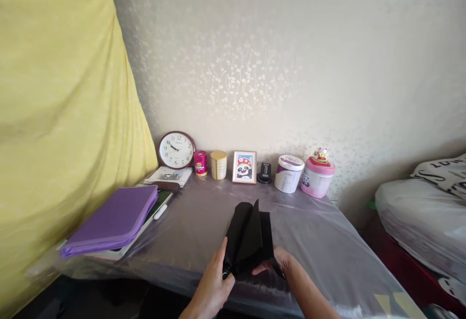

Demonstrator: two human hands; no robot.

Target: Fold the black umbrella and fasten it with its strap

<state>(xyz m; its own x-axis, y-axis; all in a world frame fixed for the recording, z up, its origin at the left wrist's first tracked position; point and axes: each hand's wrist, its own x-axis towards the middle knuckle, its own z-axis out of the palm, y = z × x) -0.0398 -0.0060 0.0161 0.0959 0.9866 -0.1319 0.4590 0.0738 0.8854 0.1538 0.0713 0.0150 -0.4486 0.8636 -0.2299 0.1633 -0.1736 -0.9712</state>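
A black folding umbrella, its fabric panels loose and standing out in flat folds, is held above the front part of the table. My left hand is closed around its lower left side, near the dark round handle end. On the right, my right hand grips the lower part of the loose panels, with some of its fingers hidden behind the black fabric. A narrow black strip hangs down beside the right wrist.
A plastic-covered table carries a purple zip folder, a white pen-like item, a wall clock, tins, a panda picture frame, a white tub and a pink container. A yellow curtain hangs left.
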